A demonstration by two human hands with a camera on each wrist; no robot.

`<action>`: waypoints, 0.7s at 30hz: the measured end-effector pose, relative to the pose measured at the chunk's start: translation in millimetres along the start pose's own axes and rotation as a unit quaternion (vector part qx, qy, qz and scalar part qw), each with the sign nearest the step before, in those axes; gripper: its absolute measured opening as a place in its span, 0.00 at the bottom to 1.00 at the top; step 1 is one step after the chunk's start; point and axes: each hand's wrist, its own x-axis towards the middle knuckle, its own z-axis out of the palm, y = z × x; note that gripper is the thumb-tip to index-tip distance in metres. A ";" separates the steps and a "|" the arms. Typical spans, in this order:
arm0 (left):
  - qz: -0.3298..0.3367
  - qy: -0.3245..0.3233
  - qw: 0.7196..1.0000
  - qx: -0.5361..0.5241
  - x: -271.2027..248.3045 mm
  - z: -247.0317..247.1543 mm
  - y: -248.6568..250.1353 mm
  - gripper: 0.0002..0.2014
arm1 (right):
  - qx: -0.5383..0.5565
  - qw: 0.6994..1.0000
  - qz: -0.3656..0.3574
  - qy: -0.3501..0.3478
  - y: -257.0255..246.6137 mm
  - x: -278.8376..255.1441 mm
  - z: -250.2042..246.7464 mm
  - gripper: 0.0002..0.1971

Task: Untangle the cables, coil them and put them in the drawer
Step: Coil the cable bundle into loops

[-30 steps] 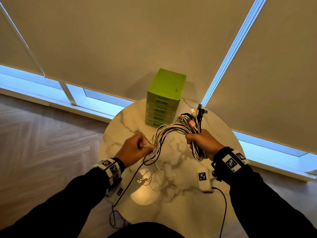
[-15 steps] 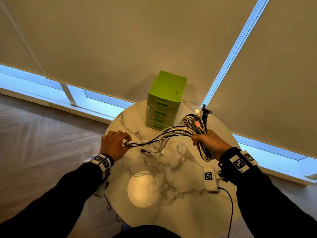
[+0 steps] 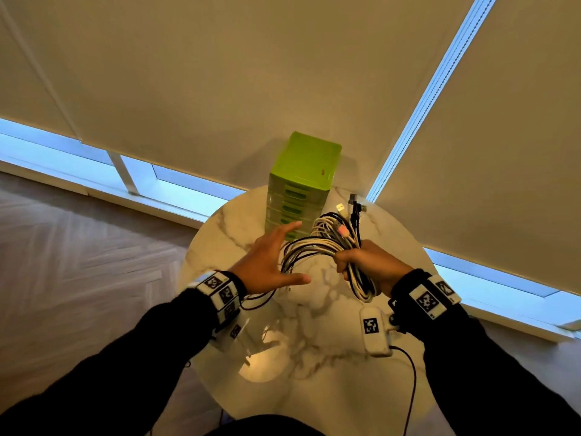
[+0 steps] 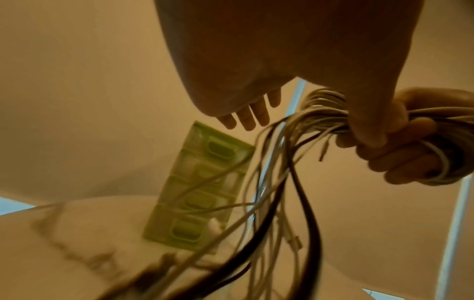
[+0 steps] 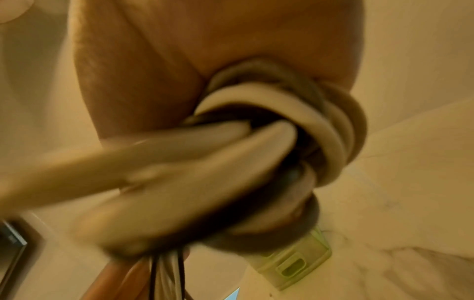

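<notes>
My right hand [image 3: 364, 265] grips a bundle of white and black cables [image 3: 327, 237] above the round marble table [image 3: 314, 388]; plug ends stick up past the fist. Loose strands [image 4: 271, 203] hang from the bundle toward the table. My left hand [image 3: 270, 259] is spread flat, fingers straight, just left of the strands and holding nothing. In the left wrist view its fingertips [image 4: 246, 119] point at the green drawer unit [image 4: 200, 188], and the right hand [image 4: 400, 142] clenches the cables. The right wrist view shows blurred cable loops [image 5: 295, 125] wrapped in the palm. The green drawer unit [image 3: 301, 177] stands at the table's far edge, drawers closed.
Beige roller blinds [image 3: 220, 73] hang behind the table, with window strips below them. Wooden floor [image 3: 78, 262] lies to the left. A white tagged device [image 3: 375, 330] with a black lead hangs at my right wrist.
My left hand let go of the strands it had pulled out to the left and swung back toward the bundle, now spread flat. The right hand keeps its hold.
</notes>
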 end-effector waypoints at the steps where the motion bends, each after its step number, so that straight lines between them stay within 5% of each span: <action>1: 0.010 -0.012 1.000 0.023 7.5 2.4 6.9 0.48 | 0.017 1.000 0.003 -0.023 0.0 -0.3 1.4 0.05; 5: -0.043 -0.027 0.997 -0.060 17.6 7.1 2.6 0.17 | 0.077 0.994 -0.005 -0.082 6.4 -0.9 -1.1 0.03; 8: -0.082 -0.042 0.978 -0.188 12.1 8.8 2.4 0.08 | 0.058 0.993 -0.014 -0.098 16.3 -0.7 -3.9 0.16; 12: -0.165 0.005 0.908 -0.385 13.8 13.7 18.0 0.09 | 0.117 0.988 -0.027 -0.101 30.1 -1.3 7.7 0.01; 15: -0.211 0.020 0.848 -0.485 19.1 16.1 34.0 0.08 | 0.051 0.994 -0.094 -0.034 32.9 -0.3 19.4 0.05; 17: -0.200 0.016 0.831 -0.519 21.0 16.6 43.8 0.10 | 0.044 0.988 -0.147 -0.023 31.6 -1.0 24.6 0.06; 21: -0.165 0.015 0.817 -0.553 23.8 24.1 56.8 0.10 | 0.028 0.981 -0.190 -0.024 35.2 4.6 35.3 0.22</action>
